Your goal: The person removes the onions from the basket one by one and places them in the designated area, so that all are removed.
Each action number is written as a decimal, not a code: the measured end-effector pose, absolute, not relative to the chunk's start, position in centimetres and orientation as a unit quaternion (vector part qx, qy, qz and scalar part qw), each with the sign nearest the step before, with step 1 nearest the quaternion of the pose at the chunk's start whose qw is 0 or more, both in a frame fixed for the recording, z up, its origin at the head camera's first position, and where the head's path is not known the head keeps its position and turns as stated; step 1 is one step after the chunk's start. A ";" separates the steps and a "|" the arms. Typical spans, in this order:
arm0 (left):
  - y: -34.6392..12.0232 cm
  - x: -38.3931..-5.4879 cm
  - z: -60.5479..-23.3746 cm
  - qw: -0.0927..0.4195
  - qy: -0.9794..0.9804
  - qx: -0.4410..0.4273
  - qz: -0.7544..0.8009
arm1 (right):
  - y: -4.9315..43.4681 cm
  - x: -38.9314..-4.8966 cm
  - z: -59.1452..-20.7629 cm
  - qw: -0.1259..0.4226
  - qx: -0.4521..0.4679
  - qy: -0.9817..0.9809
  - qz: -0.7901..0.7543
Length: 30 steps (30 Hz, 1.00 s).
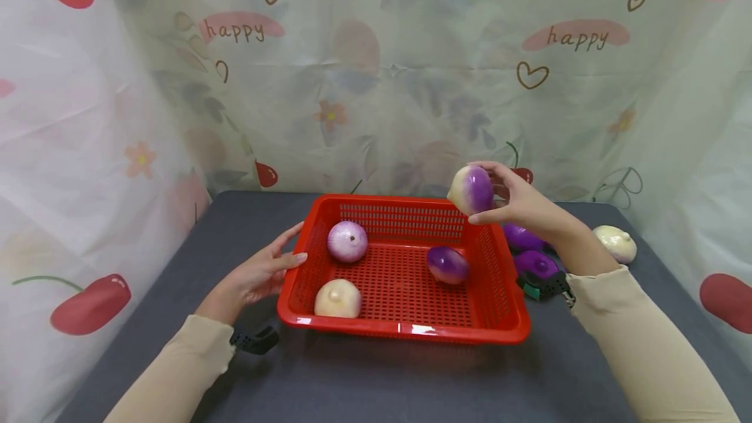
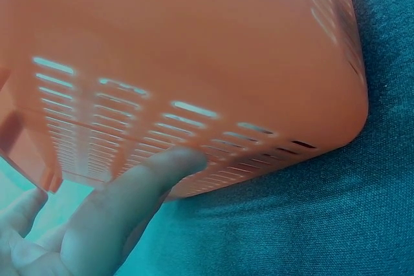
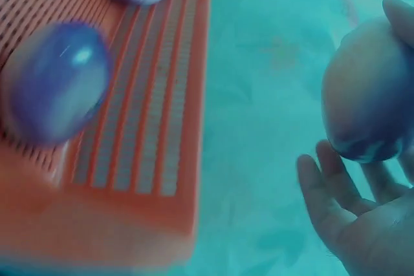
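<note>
A red plastic basket [image 1: 405,330] with slotted walls stands on the dark table. At its left rim my left hand [image 1: 264,273] holds on, the thumb over the edge and the fingers against the outer wall [image 2: 213,56]. Above the basket's back right corner, my right hand [image 1: 508,201] grips a white-and-purple turnip [image 1: 472,190] between thumb and fingers. Inside the basket lie a pale purple onion [image 1: 347,241], a cream-coloured round vegetable [image 1: 338,298] and a glossy dark purple one [image 1: 448,264], all apart from each other.
Right of the basket, partly hidden by my right forearm, lie purple vegetables [image 1: 536,265]. A cream-coloured one [image 1: 615,244] sits farther right near the table edge. A printed curtain [image 1: 393,116] hangs behind and at both sides of the table [image 1: 376,384].
</note>
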<state>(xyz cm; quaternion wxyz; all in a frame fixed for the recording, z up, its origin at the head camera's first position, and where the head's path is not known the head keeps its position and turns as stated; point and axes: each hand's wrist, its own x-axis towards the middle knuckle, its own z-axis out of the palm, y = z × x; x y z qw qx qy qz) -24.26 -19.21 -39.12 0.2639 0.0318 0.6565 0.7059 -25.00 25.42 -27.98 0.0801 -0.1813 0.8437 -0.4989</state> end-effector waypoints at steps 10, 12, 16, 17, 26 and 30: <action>-19.2 -24.2 -38.9 0.263 0.658 0.027 0.705 | 30.8 -22.8 -30.0 0.049 -0.142 0.846 -0.512; -19.2 -24.2 -39.0 0.262 0.658 0.025 0.705 | 31.7 -22.4 -30.6 0.040 -0.137 0.849 -0.508; -19.1 -24.2 -39.0 0.260 0.660 0.024 0.704 | 33.5 -21.6 -31.7 0.032 -0.114 0.861 -0.494; -19.1 -24.2 -39.1 0.258 0.661 0.023 0.704 | 33.9 -21.5 -32.0 0.031 -0.106 0.863 -0.492; -19.1 -24.2 -38.9 0.262 0.656 0.023 0.708 | 37.5 -20.6 -35.0 -0.002 -0.079 0.858 -0.508; -19.2 -24.1 -38.7 0.269 0.645 0.034 0.714 | 38.7 -20.1 -36.1 -0.019 -0.084 0.859 -0.505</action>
